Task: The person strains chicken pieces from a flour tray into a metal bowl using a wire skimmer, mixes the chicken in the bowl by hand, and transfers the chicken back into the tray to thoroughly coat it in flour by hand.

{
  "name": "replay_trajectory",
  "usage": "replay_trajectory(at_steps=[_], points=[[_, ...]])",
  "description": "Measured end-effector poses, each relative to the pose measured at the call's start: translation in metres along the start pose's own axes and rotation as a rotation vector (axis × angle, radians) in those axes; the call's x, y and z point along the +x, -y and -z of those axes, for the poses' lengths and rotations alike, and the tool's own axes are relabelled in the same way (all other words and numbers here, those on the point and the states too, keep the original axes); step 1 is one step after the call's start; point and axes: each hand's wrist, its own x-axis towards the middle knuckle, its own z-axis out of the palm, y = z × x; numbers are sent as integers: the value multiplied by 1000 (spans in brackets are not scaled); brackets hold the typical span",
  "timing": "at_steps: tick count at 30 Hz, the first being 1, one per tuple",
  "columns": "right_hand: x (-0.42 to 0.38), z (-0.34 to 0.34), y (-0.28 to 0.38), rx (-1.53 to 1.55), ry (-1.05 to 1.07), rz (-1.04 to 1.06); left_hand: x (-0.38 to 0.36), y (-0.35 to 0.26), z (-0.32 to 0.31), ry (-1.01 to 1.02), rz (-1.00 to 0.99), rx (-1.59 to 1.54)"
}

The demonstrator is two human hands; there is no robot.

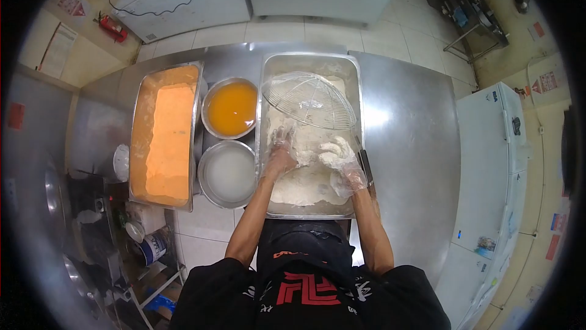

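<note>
A deep metal tray [359, 86] holds pale flour [299, 186], with a round wire strainer [311, 101] resting tilted across its far part. Both my hands wear clear plastic gloves dusted with flour. My left hand [281, 153] reaches into the flour near the tray's left wall, fingers apart and partly coated. On the right side of the tray, my right hand [345, 165] is curled beside a flour-coated piece [332, 147]; flour covers its fingers, and whether it grips the piece is unclear.
Left of the tray stand a bowl of orange liquid [232, 109] and a bowl of cloudy liquid [227, 174]. Farther left is a tray of orange powder [168, 141]. A dark-handled tool [366, 165] lies along the flour tray's right edge on the steel table [409, 147].
</note>
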Motion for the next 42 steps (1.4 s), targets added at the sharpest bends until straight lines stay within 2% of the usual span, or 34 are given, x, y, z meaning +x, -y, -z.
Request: replay_trajectory(at_steps=[5,6,7,8,9,10,12,13,14,15,16,17,18,19,20,21,23,24,26,27,29,30,32,33,34,35,37,39,41,42], points=[[5,9,-12,-456,-26,145,12,-4,12,-10,-10,4],[4,-1,-8,-460,-24,141,12,-10,21,47,10,76],[4,-10,-3,-1084,-107,242,13,-15,26,102,28,148],[10,-7,-3,-1399,-139,288,15,-12,19,100,29,143],[15,-4,-4,-1712,-191,337,17,-5,2,55,-35,274],[35,21,-19,-1958,-80,13,19,3,-16,11,-102,406],[62,78,-73,-2171,36,-331,29,22,-50,7,-65,307],[74,105,-112,-2568,-263,47,33,26,-55,-2,-26,214],[77,102,-115,-2743,-410,281,28,26,-48,-10,-26,222],[80,99,-117,-2870,-613,514,18,23,-39,-73,34,57],[66,68,-85,-2500,-348,243,11,21,-35,-136,89,-109],[55,40,-57,-2093,-121,15,11,28,-41,-140,81,-102],[51,24,-41,-2085,-131,25,14,43,-55,-132,60,-104],[49,12,-29,-2064,-81,-67,17,53,-59,-123,40,-106],[50,9,-22,-2041,-26,-162,18,57,-54,-31,-96,188],[56,23,-25,-2036,-27,-161,19,61,-48,19,-256,468],[71,52,-30,-2115,-117,66,31,69,-32,-192,-486,40],[75,54,-29,-2109,-119,61,34,52,-10,-185,-486,43],[82,55,-26,-1836,-297,111,33,-1,42,13,-26,-111],[84,59,-36,-1827,-307,106,40,6,29,22,-30,-103],[94,68,-65,-2097,-78,-129,62,38,-19,-288,-97,-81],[90,88,-91,-2087,-96,-126,64,48,-46,-282,-111,-72],[87,141,-144,-2020,9,368,57,66,-106,-950,-385,324],[75,131,-125,-1977,48,233,56,86,-120,-592,-321,93],[65,108,-89,-1961,47,15,54,107,-135,-279,-172,-110],[60,87,-59,-1937,42,-133,46,83,-98,-110,-104,-91],[70,70,-30,-1889,-90,-138,25,25,-12,235,24,-12],[100,72,-29,-1827,-282,-8,89,78,-66,76,-9,149],[143,81,-59,-1810,-365,55,122,94,-67,-72,-48,313],[162,83,-81,-1834,-354,48,135,82,-42,-219,-184,64]])
